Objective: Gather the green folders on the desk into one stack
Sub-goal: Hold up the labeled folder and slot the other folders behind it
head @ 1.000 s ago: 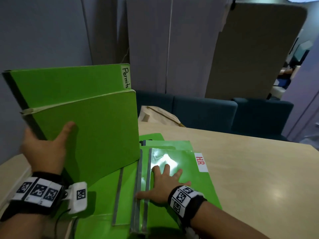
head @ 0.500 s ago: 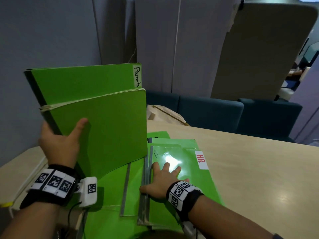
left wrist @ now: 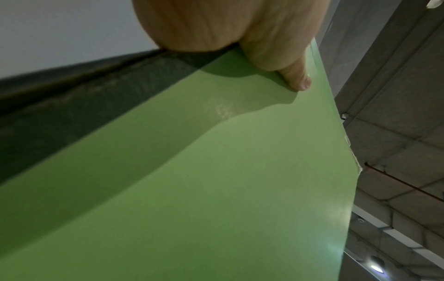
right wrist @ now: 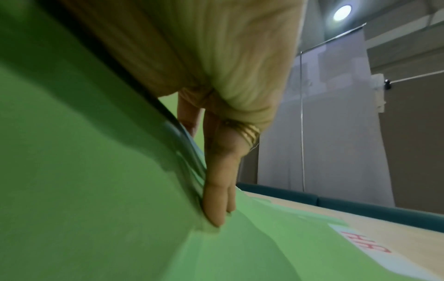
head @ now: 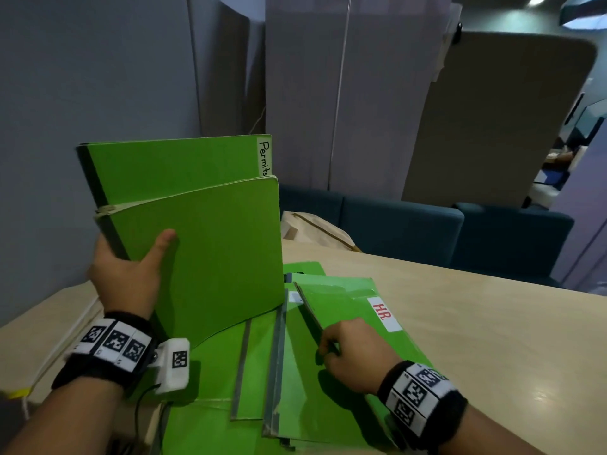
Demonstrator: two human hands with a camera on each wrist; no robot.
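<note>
The left hand (head: 126, 277) gripped two upright green folders (head: 197, 231) by their dark spines, thumb across the front cover, bottom edges resting on the flat folders (head: 259, 366) spread over the bench (head: 492, 323). To the right, the right hand (head: 351, 353) pinched the lifted edge of the HR folder (head: 361, 310). These looked light, glossy, bendy and probably slippery, so spine or edge holds seemed best.

"Permits" in black on the white tab (head: 264, 157) of the folder I hold up; "H.R." in red on the white label (head: 383, 314) of the top desk folder.
</note>
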